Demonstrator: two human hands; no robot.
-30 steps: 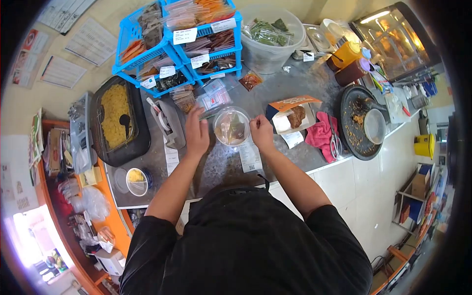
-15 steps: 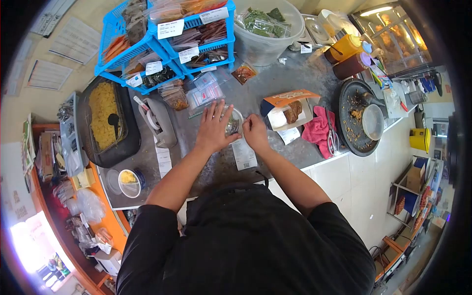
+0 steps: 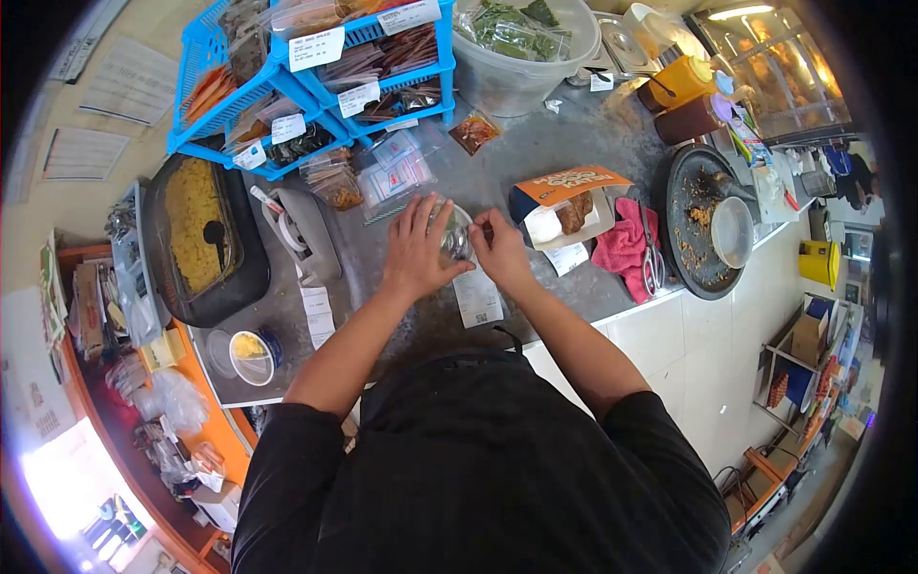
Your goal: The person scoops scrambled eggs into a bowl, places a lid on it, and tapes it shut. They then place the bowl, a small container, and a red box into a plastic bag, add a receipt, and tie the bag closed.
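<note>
A small round tub (image 3: 457,243) with a clear lid and a pale rim stands on the dark counter, its greenish contents only partly visible. My left hand (image 3: 417,253) wraps around the tub's left side, with the fingers over the far edge and the thumb at the near edge. On the opposite side, the curled fingers of my right hand (image 3: 500,254) pinch the lid's rim. A printed receipt (image 3: 477,298) lies just below the tub. Right of my right hand sits an open orange takeaway box (image 3: 574,184) holding rice and a brown piece of meat.
Blue stacked baskets (image 3: 337,86) with bagged food and a large clear bucket (image 3: 507,81) line the back. A pan of yellow rice (image 3: 201,220) and a tape dispenser (image 3: 298,234) are left. A pink cloth (image 3: 622,251), scissors (image 3: 654,268) and a stone mortar (image 3: 693,253) are right.
My right hand has shifted slightly, its fingers now closer against the tub's rim. My left hand stays around the tub. The whole view has tilted a little.
</note>
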